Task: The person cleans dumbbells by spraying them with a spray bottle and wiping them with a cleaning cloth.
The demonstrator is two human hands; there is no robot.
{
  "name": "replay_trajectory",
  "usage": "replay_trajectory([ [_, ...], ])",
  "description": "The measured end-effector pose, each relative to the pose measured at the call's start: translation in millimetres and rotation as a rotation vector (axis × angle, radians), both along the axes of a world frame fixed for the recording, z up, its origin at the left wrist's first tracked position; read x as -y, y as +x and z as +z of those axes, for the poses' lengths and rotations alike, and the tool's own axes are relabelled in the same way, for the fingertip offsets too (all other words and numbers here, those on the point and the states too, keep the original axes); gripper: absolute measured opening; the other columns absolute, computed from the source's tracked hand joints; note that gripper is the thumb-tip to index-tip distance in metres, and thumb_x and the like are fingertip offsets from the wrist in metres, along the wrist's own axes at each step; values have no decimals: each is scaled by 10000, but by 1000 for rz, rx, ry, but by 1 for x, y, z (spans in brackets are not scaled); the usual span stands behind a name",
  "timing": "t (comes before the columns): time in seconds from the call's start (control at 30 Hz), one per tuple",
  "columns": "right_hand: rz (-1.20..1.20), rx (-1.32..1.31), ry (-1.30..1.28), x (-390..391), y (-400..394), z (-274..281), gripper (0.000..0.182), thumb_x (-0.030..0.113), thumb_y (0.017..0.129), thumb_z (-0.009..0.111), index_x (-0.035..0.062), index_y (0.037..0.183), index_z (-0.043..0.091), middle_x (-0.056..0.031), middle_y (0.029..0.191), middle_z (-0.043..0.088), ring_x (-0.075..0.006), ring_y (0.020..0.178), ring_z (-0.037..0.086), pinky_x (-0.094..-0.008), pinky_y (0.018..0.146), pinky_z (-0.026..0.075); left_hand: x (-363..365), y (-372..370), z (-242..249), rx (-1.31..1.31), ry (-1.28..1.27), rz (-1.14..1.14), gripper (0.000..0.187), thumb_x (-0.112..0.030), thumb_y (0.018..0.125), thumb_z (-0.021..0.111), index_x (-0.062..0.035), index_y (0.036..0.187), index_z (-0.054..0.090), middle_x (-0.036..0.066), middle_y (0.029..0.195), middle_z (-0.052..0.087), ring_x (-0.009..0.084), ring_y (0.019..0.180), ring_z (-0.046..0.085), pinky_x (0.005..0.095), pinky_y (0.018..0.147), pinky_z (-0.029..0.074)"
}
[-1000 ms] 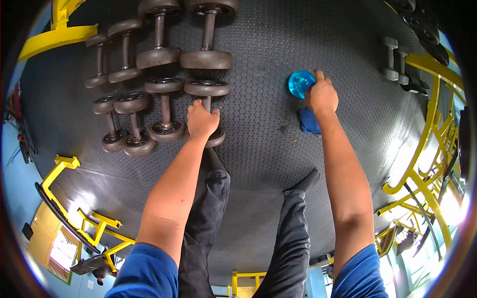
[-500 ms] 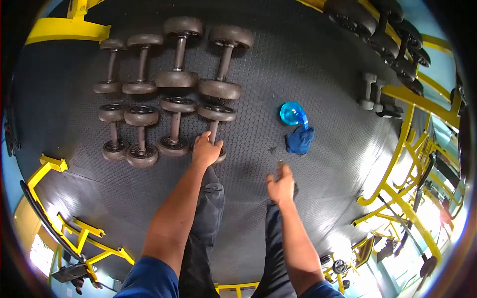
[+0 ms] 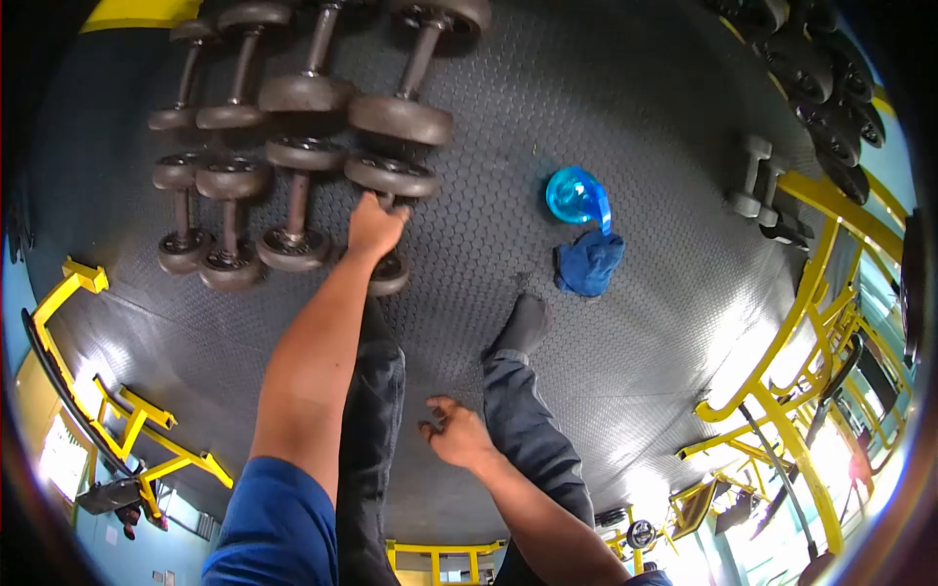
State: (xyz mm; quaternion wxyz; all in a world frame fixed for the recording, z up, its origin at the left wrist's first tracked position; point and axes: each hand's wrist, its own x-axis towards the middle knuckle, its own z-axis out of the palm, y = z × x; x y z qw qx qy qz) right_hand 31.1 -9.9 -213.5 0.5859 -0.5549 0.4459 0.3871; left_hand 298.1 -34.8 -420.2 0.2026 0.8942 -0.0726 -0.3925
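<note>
My left hand [image 3: 375, 229] is wrapped round the handle of a dumbbell [image 3: 393, 178], the rightmost of the near row. Its two thick round heads show above and below my fingers, and it appears to rest on the floor. Just left of it stands another dumbbell [image 3: 299, 200] in the same row. Beyond it, a larger dumbbell [image 3: 403, 119] ends the far row. My right hand [image 3: 457, 436] hangs above the floor between my legs, fingers apart and slightly bent, holding nothing.
A translucent blue bottle [image 3: 571, 193] lies beside a crumpled dark blue cloth [image 3: 589, 264] on the black rubber mat [image 3: 489, 195]. My right foot [image 3: 525, 322] is just short of the cloth. Small grey dumbbells [image 3: 750, 178] and yellow gym frames [image 3: 782, 410] stand to the right.
My right hand has come back and to the left, towards my body. My left hand's fingers have closed further round the dumbbell handle. The view has shifted, so the dumbbells appear higher and further left.
</note>
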Motion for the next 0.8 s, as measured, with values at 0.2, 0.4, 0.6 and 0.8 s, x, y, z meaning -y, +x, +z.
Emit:
replay_trajectory([
  [0.2,-317,60,-171,29,-22,-17,426,199,812,743,45,1182,602,-169,985,695,-316,861,696,-400,774,553,0,-13,-23,-3,-104,216,309,-178,863,730,21,1087,654,54,923,724,160,746,628,328,727,483],
  [0.4,-495,138,-160,44,-18,-17,424,226,821,760,38,1169,607,-171,981,704,-300,877,708,-385,780,557,-34,-65,9,103,-309,-335,579,-309,853,696,-69,1355,539,171,1424,509,330,1334,455,448,1119,351],
  [0.6,-548,106,-81,48,-26,-22,442,231,828,751,37,1198,604,-179,1003,707,-304,897,710,-376,800,559,-6,-92,32,329,-416,-662,659,-407,915,629,-91,1455,422,152,1451,480,301,1359,429,468,1158,314],
  [0.8,-515,88,-136,70,-35,-14,454,232,824,743,35,1209,606,-183,1028,706,-308,926,705,-386,828,554,15,-131,-12,119,-566,-468,611,-338,917,639,-81,1433,438,138,1423,504,289,1331,456,442,1124,350],
])
